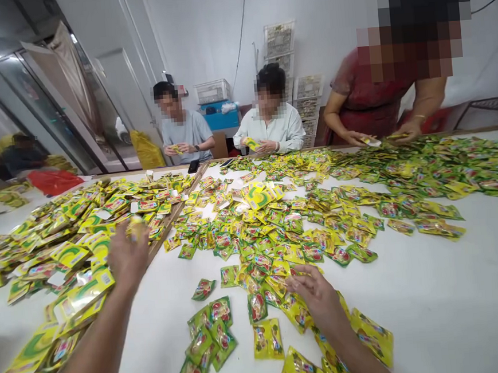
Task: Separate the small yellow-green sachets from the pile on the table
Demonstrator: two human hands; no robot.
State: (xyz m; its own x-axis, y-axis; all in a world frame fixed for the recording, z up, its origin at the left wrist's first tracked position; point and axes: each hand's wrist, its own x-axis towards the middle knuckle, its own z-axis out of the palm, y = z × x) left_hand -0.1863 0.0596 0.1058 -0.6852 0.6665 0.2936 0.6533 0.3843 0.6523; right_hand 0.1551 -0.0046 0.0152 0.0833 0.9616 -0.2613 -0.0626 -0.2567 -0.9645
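Observation:
My left hand (128,256) is over the pile of small yellow-and-green cardboard boxes (71,255) on the left. It is smeared by motion, and a blurred yellow box (137,225) is at its fingertips, seemingly gripped. My right hand (318,296) reaches in from the lower right, fingers loosely stretched and apart, low over yellow packets (296,312) with fruit pictures. I see nothing held in it. Green packets (211,336) lie in a loose group between my arms. A larger heap of mixed packets (273,225) spreads across the middle.
A wooden strip (172,224) divides boxes from packets on the white table (447,297). Across it, three people handle small items: one in light blue (193,130), one in white (285,126), one in dark red (371,96). White crates (309,101) are stacked behind them.

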